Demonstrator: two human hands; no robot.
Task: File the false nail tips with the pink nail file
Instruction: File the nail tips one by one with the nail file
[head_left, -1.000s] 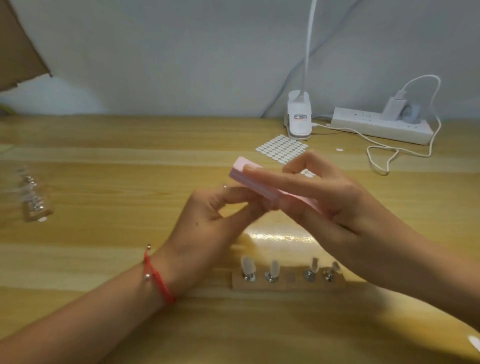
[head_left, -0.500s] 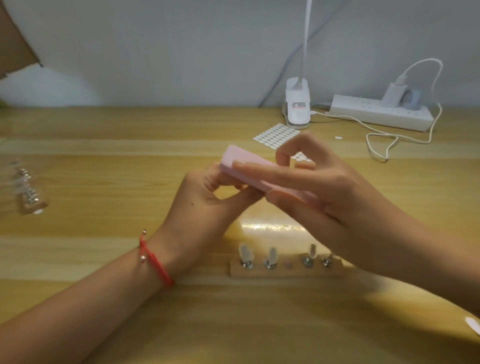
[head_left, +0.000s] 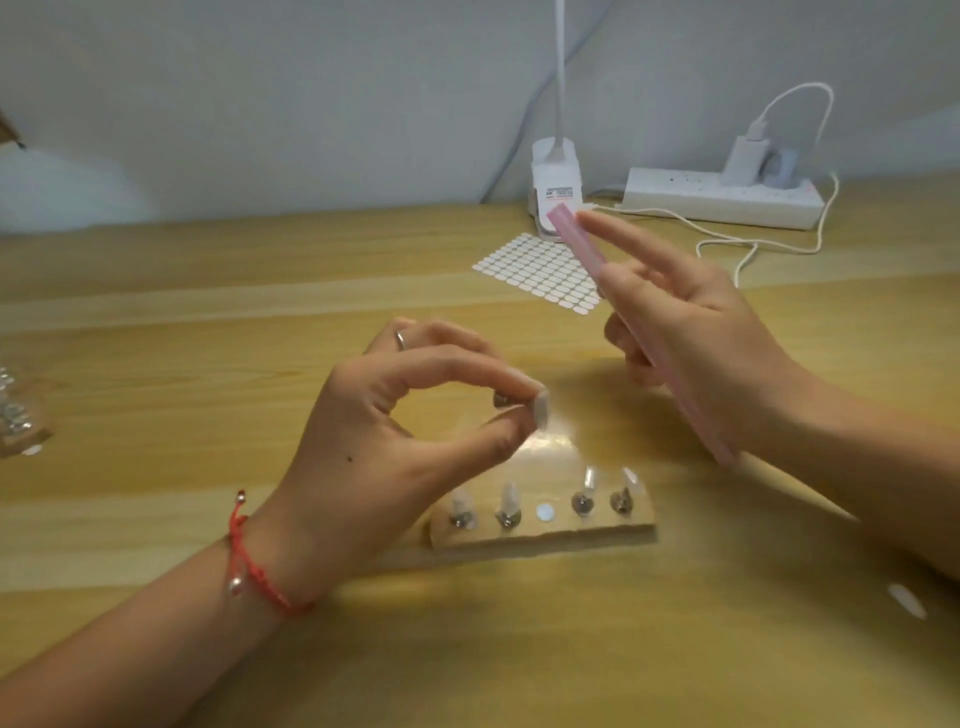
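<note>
My hands are apart. My left hand (head_left: 395, 431) pinches one false nail tip (head_left: 542, 410) between thumb and forefinger, above the middle of the bench (head_left: 156, 467). My right hand (head_left: 696, 338) grips the pink nail file (head_left: 579, 241) to the right and a little farther off, with its far end tilted up and away. The file is not touching the tip.

On the near side sits the wooden holder (head_left: 545, 534) with four mounted tips (head_left: 511, 496) upright on it. There is a bare white spot (head_left: 544, 512) in the middle, which I take to be where this tip belongs.

I judge I'm between strokes, so the job now is to bring file and tip together cleanly. The tip is small and slick, and my pinch covers much of it. I should keep my grip low on its base so the free edge stands clear of my fingertips. I'll lay the flat of the file against that edge at a shallow angle and stroke lightly, turning the tip a little for each side. Pressing hard could flick the tip out of the pinch or flatten the curve unevenly. Resting my wrists on the bench would steady both hands.
</note>
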